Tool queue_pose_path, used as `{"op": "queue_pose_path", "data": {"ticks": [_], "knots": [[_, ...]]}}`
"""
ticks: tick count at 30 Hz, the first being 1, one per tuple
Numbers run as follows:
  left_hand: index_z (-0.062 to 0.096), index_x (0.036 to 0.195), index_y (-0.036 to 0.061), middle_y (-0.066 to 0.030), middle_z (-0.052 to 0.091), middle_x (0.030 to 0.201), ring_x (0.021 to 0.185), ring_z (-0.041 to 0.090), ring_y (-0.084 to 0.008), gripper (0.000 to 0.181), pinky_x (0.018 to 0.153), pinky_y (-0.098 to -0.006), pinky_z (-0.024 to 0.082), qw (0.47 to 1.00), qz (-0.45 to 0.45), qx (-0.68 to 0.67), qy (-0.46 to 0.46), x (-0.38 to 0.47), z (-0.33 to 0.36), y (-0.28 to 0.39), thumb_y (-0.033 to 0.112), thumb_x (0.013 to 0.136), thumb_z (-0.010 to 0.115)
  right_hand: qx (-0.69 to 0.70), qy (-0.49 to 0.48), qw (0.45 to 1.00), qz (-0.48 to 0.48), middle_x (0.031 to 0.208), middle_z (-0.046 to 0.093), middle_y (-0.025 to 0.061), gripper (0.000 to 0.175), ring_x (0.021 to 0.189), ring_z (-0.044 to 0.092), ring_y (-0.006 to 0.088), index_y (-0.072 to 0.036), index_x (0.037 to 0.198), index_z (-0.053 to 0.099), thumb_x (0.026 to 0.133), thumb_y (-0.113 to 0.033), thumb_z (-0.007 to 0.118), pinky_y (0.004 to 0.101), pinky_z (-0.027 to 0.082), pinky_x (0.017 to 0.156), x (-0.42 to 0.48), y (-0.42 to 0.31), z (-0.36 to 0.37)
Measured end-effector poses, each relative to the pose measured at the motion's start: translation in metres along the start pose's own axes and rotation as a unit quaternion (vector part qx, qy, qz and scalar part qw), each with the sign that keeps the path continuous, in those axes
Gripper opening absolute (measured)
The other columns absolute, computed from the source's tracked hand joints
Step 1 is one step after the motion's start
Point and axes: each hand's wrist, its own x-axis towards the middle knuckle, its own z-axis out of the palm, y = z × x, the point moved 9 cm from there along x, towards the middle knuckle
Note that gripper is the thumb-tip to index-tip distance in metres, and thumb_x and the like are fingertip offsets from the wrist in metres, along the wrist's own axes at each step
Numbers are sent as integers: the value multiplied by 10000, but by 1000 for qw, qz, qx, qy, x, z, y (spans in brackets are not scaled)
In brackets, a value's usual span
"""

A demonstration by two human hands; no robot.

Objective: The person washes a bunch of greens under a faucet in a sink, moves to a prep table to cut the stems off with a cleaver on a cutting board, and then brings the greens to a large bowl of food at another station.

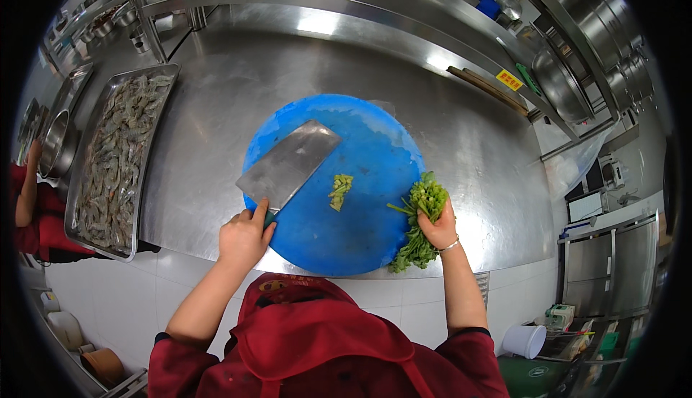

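Note:
A round blue cutting board (303, 246) lies on the steel worktable in front of me. My left hand (242, 237) grips the green handle of a cleaver (292, 160); its broad blade lies flat-looking over the board's left half, angled to the upper right. My right hand (439, 224) is closed around a bunch of leafy greens (427, 195) at the board's right edge. Cut stem ends face up, and leaves hang below the fist. Near the board's middle sits a small pile of chopped green stems (340, 191), apart from both hands and the blade.
A metal tray of raw shrimp (116, 160) stands on the left. Beyond it, a co-worker's arm (27, 192) reaches toward a steel bowl (58, 144). A steel shelf (346, 6) spans the back. Wooden boards (486, 90) lean at the right rear. A white bucket (523, 341) is on the right.

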Motion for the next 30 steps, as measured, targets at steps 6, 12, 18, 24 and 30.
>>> {"op": "queue_pose_path", "data": {"ticks": [6, 12, 18, 24, 30], "knots": [[503, 1071, 104, -126, 582, 701, 614, 582, -270, 431, 525, -347, 465, 997, -5, -78, 2, 9, 7, 11, 285, 695, 610, -83, -123, 989, 14, 1215, 357, 212, 582, 1150, 346, 313, 24, 1223, 299, 729, -91, 585, 345, 285, 950, 11, 6, 47], [518, 1059, 103, -135, 583, 801, 687, 575, -266, 409, 567, -340, 465, 997, -17, -73, -26, 8, 4, 16, 260, 694, 612, -1, -157, 987, 37, 1253, 333, 170, 564, 1158, 341, 273, 13, 1199, 352, 711, -97, 611, 322, 284, 949, 22, 35, 54], [609, 887, 88, -101, 552, 902, 844, 523, -243, 185, 688, -332, 437, 962, 154, -166, 154, 19, -26, 68, 127, 706, 599, 20, -168, 985, -18, 1222, 372, 131, 461, 1123, 378, 236, -13, 1117, 456, 674, -21, 582, 311, 305, 925, 19, 13, 55], [598, 904, 60, -64, 532, 867, 872, 503, -244, 186, 724, -336, 429, 946, 113, -305, 9, 66, 55, 130, 122, 729, 576, 25, -151, 987, -58, 1192, 390, 121, 424, 1096, 399, 231, 9, 1043, 486, 626, 3, 560, 304, 312, 910, 17, 0, 54], [555, 871, 62, -70, 523, 834, 847, 496, -249, 192, 690, -354, 423, 951, 46, -305, -27, 79, 67, 137, 127, 699, 610, 16, -154, 984, -93, 1151, 409, 121, 351, 1071, 410, 240, 30, 934, 486, 591, -16, 544, 306, 318, 899, 14, -14, 58]]}}
